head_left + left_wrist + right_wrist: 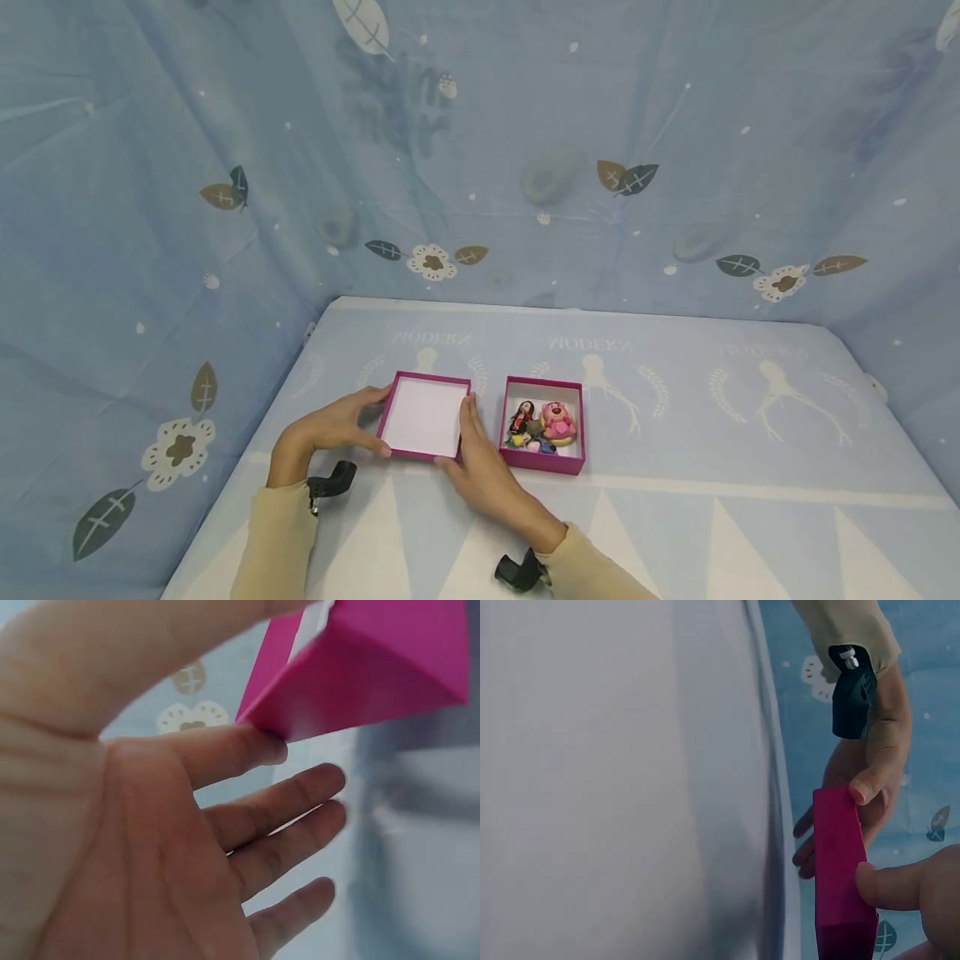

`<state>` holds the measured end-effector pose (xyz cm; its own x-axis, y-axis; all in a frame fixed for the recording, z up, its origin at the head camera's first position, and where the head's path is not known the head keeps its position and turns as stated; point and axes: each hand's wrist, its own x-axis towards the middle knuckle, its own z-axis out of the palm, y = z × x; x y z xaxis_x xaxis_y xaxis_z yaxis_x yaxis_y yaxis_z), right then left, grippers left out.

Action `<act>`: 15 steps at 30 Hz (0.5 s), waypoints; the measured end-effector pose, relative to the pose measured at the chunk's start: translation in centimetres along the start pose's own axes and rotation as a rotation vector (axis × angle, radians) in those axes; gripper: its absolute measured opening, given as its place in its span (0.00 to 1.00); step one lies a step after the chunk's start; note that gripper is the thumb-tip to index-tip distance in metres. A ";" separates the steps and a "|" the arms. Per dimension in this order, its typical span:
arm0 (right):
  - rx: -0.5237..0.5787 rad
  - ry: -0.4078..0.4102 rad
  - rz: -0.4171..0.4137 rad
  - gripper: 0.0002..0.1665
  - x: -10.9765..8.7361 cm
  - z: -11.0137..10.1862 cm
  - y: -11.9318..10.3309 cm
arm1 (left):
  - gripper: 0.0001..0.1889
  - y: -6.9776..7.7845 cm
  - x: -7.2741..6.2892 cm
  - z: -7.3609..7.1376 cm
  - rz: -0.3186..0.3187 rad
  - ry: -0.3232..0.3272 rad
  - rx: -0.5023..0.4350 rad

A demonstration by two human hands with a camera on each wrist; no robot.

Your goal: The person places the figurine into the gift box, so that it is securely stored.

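Observation:
A magenta box lid with a white inside faces up, held between both hands. My left hand grips its left side, thumb at the near corner and index finger at the far one. In the left wrist view the other fingers stretch out below the lid's magenta wall. My right hand holds the right side, its thumb at the near edge and its fingers along the wall. To the right, a matching magenta box contains several small figurines, among them a pink bear and a dark-haired doll.
Under everything lies a pale blue and white patterned tablecloth. A blue curtain with leaf and flower prints rises behind the table and at both sides. Black wrist cameras are strapped by the beige sleeves.

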<state>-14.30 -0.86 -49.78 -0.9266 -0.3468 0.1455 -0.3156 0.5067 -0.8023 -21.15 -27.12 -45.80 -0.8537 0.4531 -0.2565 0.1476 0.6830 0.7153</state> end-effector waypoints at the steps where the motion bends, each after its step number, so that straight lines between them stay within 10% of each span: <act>1: 0.009 -0.007 0.001 0.54 0.0 -0.1 -0.2 | 0.58 0.0 -0.1 -0.2 0.015 0.006 -0.003; 15: 0.148 -0.071 -0.010 0.55 -0.3 -3.2 -2.3 | 0.55 1.8 -1.2 -1.2 0.144 0.062 0.012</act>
<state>-13.99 0.61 -46.13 -0.9052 -0.4086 0.1167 -0.2861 0.3831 -0.8783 -20.47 -27.14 -43.45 -0.8526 0.5107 -0.1110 0.2761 0.6205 0.7340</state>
